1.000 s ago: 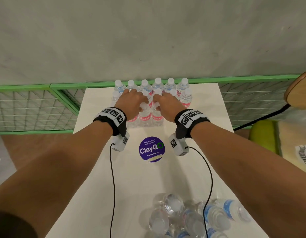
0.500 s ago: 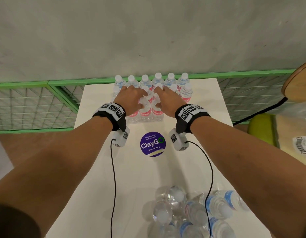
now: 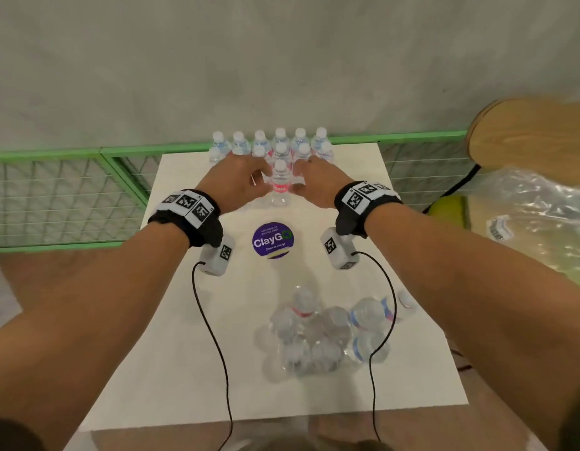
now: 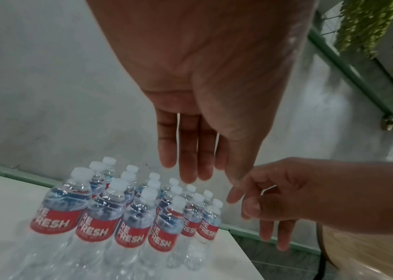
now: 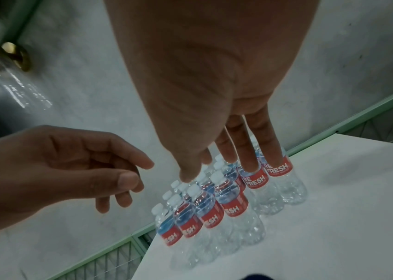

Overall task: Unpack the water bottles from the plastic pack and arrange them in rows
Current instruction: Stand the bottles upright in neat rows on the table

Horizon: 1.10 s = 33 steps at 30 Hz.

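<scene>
Bottles (image 3: 280,185) upright in rows, caps up, fingers (image 4: 188,151) loose

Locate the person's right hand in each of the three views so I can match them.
Head: right hand, right of centre, beside the standing bottles.
Left wrist: enters from the right edge, fingers loosely curled, right of the bottles.
Right wrist: fills the top centre, fingers pointing down at the bottles.
Shared landmark: the red-labelled bottle rows.

My head camera looks down across the worktop (image 3: 184,320); both wrist cameras sit close, sharing the standing bottles (image 4: 128,214) at its far edge.
</scene>
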Motion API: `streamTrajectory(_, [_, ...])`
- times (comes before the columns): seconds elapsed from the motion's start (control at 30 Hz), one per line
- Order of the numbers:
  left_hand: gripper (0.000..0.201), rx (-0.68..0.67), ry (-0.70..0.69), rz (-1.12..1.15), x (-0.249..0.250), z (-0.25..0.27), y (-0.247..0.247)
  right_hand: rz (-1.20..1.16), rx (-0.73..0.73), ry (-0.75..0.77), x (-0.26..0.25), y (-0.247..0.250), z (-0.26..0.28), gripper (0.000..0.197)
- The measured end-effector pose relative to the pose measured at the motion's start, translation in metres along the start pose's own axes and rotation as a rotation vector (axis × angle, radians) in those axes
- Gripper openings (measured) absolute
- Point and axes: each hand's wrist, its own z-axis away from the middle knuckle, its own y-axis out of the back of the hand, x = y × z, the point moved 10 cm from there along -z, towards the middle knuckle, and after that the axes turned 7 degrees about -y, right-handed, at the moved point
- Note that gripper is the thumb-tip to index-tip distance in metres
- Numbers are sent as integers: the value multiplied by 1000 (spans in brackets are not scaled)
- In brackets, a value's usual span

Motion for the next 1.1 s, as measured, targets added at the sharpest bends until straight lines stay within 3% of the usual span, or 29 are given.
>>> streamTrajectory(0.27, [32, -308, 94, 47, 66, 100, -64, 146, -243, 101, -26, -57, 127, 35])
streamTrajectory(0.47, [41, -484, 148, 92, 94, 157, -118, 201, -229, 160, -30, -97, 170, 38])
streamTrajectory(0.6, [41, -469, 133, -17, 99, 172, -136, 209, -161, 191, -37, -111, 178, 34])
streamTrajectory(0.83, [22, -353, 140, -91, 94, 170, -134, 162, -83, 187, -29, -105, 177, 27])
streamTrajectory(0.97, [24, -308, 138, -120, 87, 149, -120, 140, -72, 163, -10, -80, 162, 28])
streamTrajectory(1.1, [28, -272, 113, -176, 76, 96, -96, 117, -35, 127, 16, -42, 127, 27])
